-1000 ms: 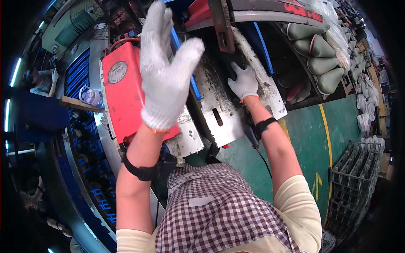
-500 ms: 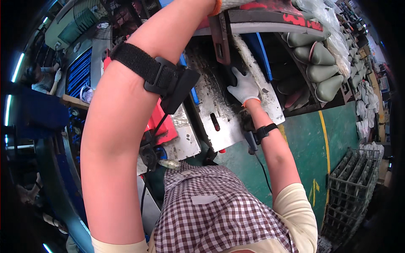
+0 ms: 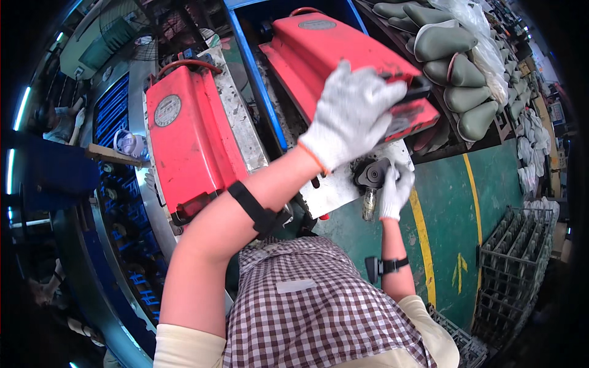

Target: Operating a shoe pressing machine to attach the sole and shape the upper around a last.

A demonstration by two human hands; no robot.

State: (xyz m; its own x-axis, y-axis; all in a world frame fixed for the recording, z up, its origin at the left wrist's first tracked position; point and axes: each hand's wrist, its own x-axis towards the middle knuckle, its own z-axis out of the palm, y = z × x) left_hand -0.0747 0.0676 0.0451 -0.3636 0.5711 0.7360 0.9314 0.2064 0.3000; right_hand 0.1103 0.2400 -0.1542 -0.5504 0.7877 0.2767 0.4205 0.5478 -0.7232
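Observation:
My left hand point(image 3: 353, 113), in a white knit glove with an orange cuff edge, curls its fingers over the front end of a red machine cover point(image 3: 334, 52), at its black handle point(image 3: 418, 91). The glove is slightly blurred. Lower right, my gloved right hand point(image 3: 396, 191) is beside a black round lever hub point(image 3: 372, 175), thumb and fingers slightly apart, nothing seen between them. A plastic-wrapped lever grip point(image 3: 369, 205) hangs below the hub. Both sit at the front of a worn metal plate point(image 3: 331, 197) under the cover.
A second red cover point(image 3: 193, 135) lies lowered on the left. Grey-green shoe lasts point(image 3: 469, 98) are stacked on a rack at right. A wire rack point(image 3: 512, 270) stands on the green floor point(image 3: 457, 214). Another person point(image 3: 64, 126) is at far left.
The right-hand red cover has come down with my left hand at its front. My right hand has drawn back from the machine's inside to beside the lever hub.

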